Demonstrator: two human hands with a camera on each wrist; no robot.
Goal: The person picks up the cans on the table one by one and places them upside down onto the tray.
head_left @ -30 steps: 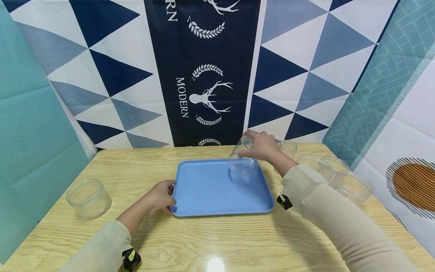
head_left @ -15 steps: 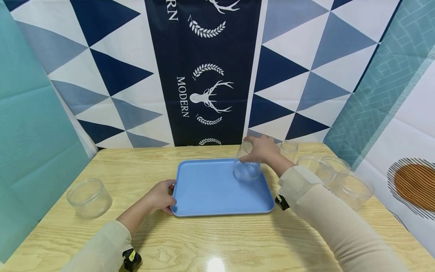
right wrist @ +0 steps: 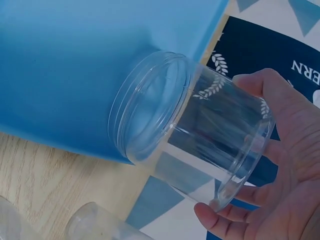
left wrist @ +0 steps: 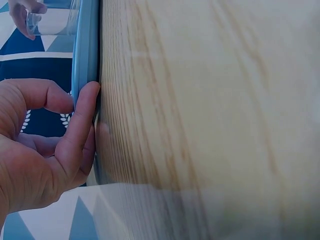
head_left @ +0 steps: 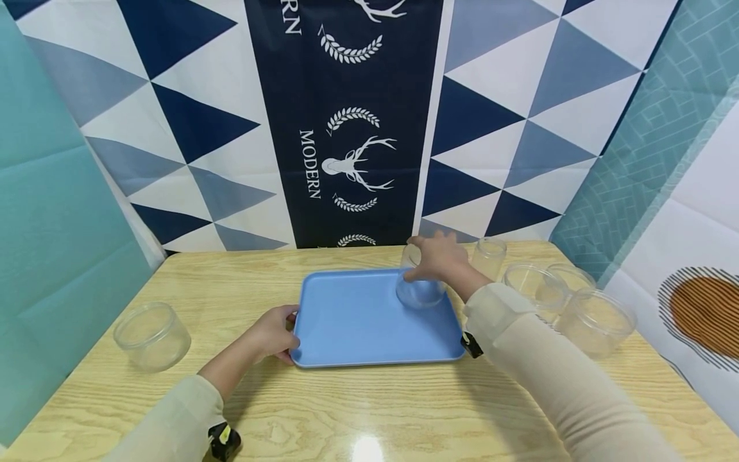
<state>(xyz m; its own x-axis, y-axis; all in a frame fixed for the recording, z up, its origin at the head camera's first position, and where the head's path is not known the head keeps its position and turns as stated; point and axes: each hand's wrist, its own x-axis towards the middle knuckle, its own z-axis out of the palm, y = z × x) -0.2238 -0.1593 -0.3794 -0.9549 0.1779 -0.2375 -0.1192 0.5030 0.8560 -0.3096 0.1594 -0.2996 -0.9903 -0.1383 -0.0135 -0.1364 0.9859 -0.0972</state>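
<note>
My left hand (head_left: pixel 277 333) grips the left edge of a blue rectangular tray (head_left: pixel 358 321), with thumb and fingers on either side of its rim in the left wrist view. On the tray's far right corner stands a clear plastic jar (head_left: pixel 420 295), its threaded mouth down on the blue surface. My right hand (head_left: pixel 441 260) holds this jar near its upturned base. In the right wrist view the thumb (right wrist: pixel 255 82) lies at one side of the jar (right wrist: pixel 200 125) and the fingertips (right wrist: pixel 207 215) at the other.
Several more clear jars stand on the right of the wooden table (head_left: pixel 346 410), among them a narrow one (head_left: pixel 489 256) behind and a wide one (head_left: pixel 600 324) in front. Another wide jar (head_left: pixel 151 340) sits at the left. A patterned cloth (head_left: pixel 358 128) hangs behind the table.
The tilted jar has come upright on the tray's far right corner. My right hand has shifted slightly down with it, its fingers a little more spread. My left hand has stayed at the tray.
</note>
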